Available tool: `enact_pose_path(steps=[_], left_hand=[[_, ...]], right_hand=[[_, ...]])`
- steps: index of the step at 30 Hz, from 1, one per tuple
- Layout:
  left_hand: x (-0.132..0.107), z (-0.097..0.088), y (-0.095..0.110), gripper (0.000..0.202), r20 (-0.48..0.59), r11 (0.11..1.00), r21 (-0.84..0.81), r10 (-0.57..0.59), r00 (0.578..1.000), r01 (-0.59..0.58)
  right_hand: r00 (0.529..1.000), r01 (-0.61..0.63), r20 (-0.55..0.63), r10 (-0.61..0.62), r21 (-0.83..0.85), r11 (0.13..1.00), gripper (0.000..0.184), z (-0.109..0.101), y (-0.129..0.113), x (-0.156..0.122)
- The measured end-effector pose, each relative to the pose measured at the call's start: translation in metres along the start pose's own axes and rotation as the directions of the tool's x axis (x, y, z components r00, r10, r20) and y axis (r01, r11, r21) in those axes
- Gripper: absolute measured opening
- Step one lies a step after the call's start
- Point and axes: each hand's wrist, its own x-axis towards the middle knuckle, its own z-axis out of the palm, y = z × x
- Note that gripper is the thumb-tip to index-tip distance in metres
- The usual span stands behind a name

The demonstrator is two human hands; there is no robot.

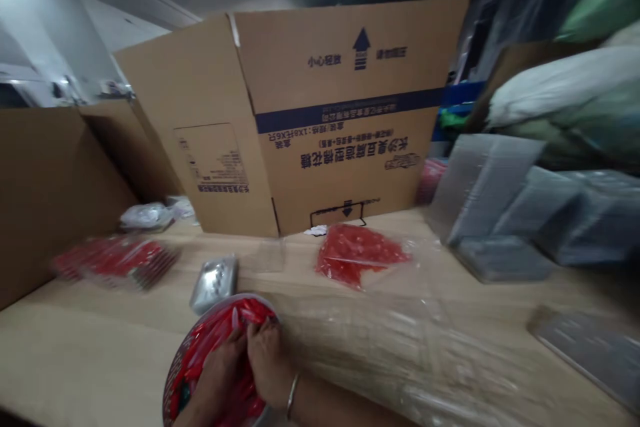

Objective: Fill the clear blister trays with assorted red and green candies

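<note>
Bowl (176,352) of red pieces (210,337)

The person has two hands in view, the left hand (220,368) and the right hand (267,363). There are two cardboard boxes, a printed box (320,113) and a plain box (47,193). Red pieces come in three lots: a round bundle (200,345), a loose bag (357,253) and a flat pile (117,260). There is one silver tray (215,281) and one bangle (293,397).

Well beyond the grip of the left hand (220,373) and right hand (267,363) on the red packets (210,340), the cardboard carton (310,120) bears "小心轻放" beside a dark arrow sign. Lower down is a specification line with "1X8". The carton's other Chinese print is too blurred to read.
</note>
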Motion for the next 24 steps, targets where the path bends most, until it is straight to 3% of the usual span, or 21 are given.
enact_pose_path(steps=[3,6,8,11,14,17,19,22,24], left_hand=[[0.004,0.005,-0.018,0.034,0.04,0.995,0.099,0.012,0.999,-0.016],[0.006,0.01,-0.035,0.034,0.053,0.985,0.168,0.034,0.998,-0.042],[0.007,0.013,-0.042,0.034,0.054,0.983,0.17,0.062,0.997,-0.071],[0.009,0.016,-0.051,0.031,-0.028,0.987,0.104,0.126,0.992,-0.123],[0.011,0.015,-0.054,0.027,-0.172,0.99,-0.035,0.127,0.977,-0.135],[0.009,0.006,-0.041,0.019,-0.307,0.97,-0.228,0.004,0.952,-0.077],[0.005,-0.002,-0.025,0.016,-0.339,0.908,-0.419,-0.148,0.929,-0.009],[0.004,-0.011,-0.003,0.028,-0.222,0.685,-0.719,-0.387,0.895,0.118],[0.005,-0.012,0.004,0.039,-0.14,0.563,-0.811,-0.454,0.88,0.161]], right_hand=[[0.987,-0.163,-0.018,0.162,-0.109,0.981,0.027,-0.009,0.003,0.001],[0.985,-0.174,-0.033,0.171,-0.129,0.976,0.04,-0.043,0.018,-0.001],[0.988,-0.151,-0.029,0.148,-0.139,0.979,0.032,-0.071,0.036,0.0],[0.997,-0.077,0.003,0.079,-0.206,0.976,0.018,-0.108,0.074,0.006],[0.996,-0.021,0.073,0.044,-0.293,0.956,0.014,-0.123,0.108,0.009],[0.992,0.0,0.121,0.042,-0.328,0.945,0.013,-0.115,0.123,0.005],[0.994,-0.006,0.098,0.04,-0.326,0.945,0.012,-0.107,0.125,0.001],[0.997,-0.034,0.054,0.053,-0.305,0.952,0.015,-0.1,0.125,-0.005],[0.996,-0.048,0.058,0.068,-0.286,0.957,0.017,-0.1,0.123,-0.007]])
